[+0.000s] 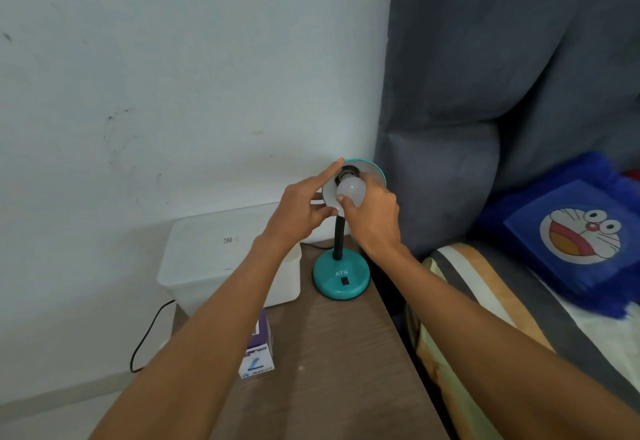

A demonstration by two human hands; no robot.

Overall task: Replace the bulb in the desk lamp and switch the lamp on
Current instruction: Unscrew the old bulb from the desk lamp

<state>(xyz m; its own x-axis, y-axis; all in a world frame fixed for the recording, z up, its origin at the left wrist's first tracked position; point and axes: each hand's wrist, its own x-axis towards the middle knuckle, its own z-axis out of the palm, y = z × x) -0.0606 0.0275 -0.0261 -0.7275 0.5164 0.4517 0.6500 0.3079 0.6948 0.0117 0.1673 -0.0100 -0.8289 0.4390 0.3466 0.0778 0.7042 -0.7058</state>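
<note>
We see the teal desk lamp (341,278) standing at the far right corner of the brown surface (332,363), its round base close to the right edge and its black gooseneck rising to a shade (375,171) tipped toward us. The right hand (372,218) has its grip closed around the white bulb (351,190) — thumb on the near side, fingers wrapped behind — and the bulb sits at the mouth of the dark socket inside the shade; whether its threads are engaged we cannot tell. The left hand (301,211) steadies the shade from the left side: its index finger lies stretched along the upper rim and its thumb meets the lower rim, so its grip is a loose pinch on the shade's edge. A black rocker switch (344,280) shows on the front of the base, under the letters ATN. At the far left corner of the surface sits a white lidded box (207,259), and nearer us along the left edge stands a small purple-and-white carton (258,353), partly behind the left forearm. A black cord (149,335) hangs down off the left edge.
</note>
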